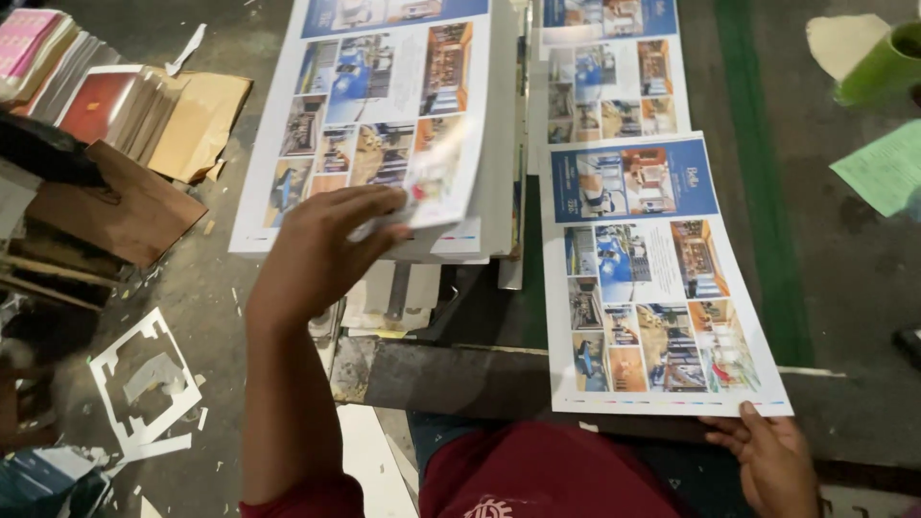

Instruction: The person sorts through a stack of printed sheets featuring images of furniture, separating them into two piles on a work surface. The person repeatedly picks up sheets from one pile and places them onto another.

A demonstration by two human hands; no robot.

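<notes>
My left hand [321, 251] reaches to the near corner of a thick stack of large printed sheets [326, 125] covered in colour photos. Its fingers pinch and lift the corner of the top sheet [441, 177], which curls up and blurs. My right hand [772, 460] holds the near right corner of a separate printed sheet [652, 278] that lies flat to the right of the stack, on a dark work surface [480, 379].
Another printed sheet [609, 67] lies beyond the flat one. Piles of cardboard and booklets [125, 115] sit at the left. White paper offcuts [144, 384] litter the floor. A green roll [883, 67] and a green paper [887, 168] are at the right.
</notes>
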